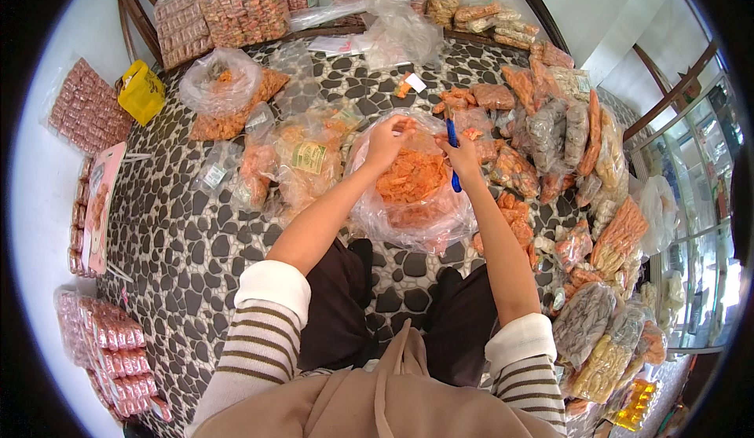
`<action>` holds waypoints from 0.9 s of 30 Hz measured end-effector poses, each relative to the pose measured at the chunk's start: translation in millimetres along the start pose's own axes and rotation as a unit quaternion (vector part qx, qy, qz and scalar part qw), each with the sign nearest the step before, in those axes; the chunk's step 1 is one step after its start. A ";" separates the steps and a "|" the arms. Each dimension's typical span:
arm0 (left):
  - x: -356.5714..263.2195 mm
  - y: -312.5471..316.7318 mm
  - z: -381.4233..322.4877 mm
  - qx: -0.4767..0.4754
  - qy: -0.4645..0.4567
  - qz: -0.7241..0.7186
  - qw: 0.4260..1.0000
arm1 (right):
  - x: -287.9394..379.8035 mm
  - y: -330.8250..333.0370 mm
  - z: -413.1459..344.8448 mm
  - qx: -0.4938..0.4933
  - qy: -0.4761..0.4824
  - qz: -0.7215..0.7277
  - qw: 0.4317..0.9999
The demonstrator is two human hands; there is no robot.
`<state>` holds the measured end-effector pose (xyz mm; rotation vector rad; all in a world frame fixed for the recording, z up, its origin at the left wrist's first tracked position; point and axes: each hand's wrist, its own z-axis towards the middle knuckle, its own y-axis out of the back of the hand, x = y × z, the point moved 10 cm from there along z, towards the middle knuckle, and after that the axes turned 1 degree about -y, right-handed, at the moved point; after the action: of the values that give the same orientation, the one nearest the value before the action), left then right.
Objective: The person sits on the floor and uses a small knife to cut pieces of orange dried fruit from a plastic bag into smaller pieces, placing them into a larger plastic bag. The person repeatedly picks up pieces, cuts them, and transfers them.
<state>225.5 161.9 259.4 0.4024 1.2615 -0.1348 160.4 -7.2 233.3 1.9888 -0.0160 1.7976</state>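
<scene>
Between my feet and hands stands a large clear plastic bag (pixel 377 220), its mouth open, with orange chips (pixel 412 176) inside. My left hand (pixel 390 136) is over the far left part of the bag's mouth, fingers curled; whether they pinch the plastic is too small to make out. On the far right side, my right hand (pixel 460 154) holds a slim blue-handled tool (pixel 452 134), its dark tip pointing away from me. The tool's lower blue end shows below the palm. My right fingertips are close to the bag's rim.
Left of the bag lie clear packs of orange snacks (pixel 306 161) and an open bag of snacks (pixel 221 81). Many snack packs (pixel 548 137) crowd the right, beside a glass display case (pixel 689 261). A small folding table (pixel 105 202) leans at the left wall, near a yellow bag (pixel 141 92).
</scene>
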 end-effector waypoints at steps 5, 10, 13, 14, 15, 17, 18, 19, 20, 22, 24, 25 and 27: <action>93.2 62.1 -45.0 -0.332 0.253 -0.335 0.845 | -14.0 -9.6 -4.9 0.061 -0.024 0.027 0.997; 130.3 64.2 -88.0 -0.381 0.380 -0.400 0.742 | -38.6 7.8 -13.8 0.093 -0.083 -0.066 0.990; 113.1 37.5 -74.3 -0.328 0.304 -0.313 0.838 | -46.9 42.4 -23.3 0.084 -0.074 -0.112 0.987; 98.7 19.3 -66.0 -0.292 0.246 -0.268 0.885 | -46.9 60.1 -28.9 0.068 -0.043 -0.117 0.990; 88.5 -8.9 -61.6 -0.243 0.225 -0.228 0.916 | -56.6 80.7 -35.0 0.050 -0.052 -0.129 0.989; 58.6 -80.8 -56.8 -0.118 0.139 -0.219 0.958 | -81.0 130.4 -48.2 0.011 -0.066 -0.152 0.986; 43.5 -117.7 -57.4 -0.052 0.098 -0.206 0.972 | -96.2 157.4 -57.7 -0.016 -0.069 -0.194 0.978; 31.2 -153.7 -60.8 0.015 0.065 -0.193 0.979 | -117.7 185.5 -71.2 -0.051 -0.091 -0.179 0.978; 18.1 -190.4 -66.9 0.097 0.012 -0.123 0.988 | -141.1 212.4 -85.8 -0.084 -0.112 -0.165 0.976; 4.4 -260.7 -91.6 0.242 -0.106 0.002 0.964 | -193.8 263.4 -121.1 -0.142 -0.167 -0.154 0.963; 20.6 -320.7 -122.8 0.360 -0.164 0.098 0.913 | -254.1 297.5 -163.2 -0.203 -0.247 -0.116 0.940; 32.3 -346.0 -140.6 0.407 -0.202 0.139 0.880 | -283.0 307.5 -184.2 -0.232 -0.291 -0.097 0.923; 71.0 -377.3 -161.6 0.434 -0.179 0.198 0.861 | -326.2 307.9 -212.9 -0.262 -0.348 -0.110 0.893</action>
<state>-17.2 -118.4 69.5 1.3448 0.6628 -0.4106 -182.3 -305.7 33.3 1.9989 -0.4333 0.7492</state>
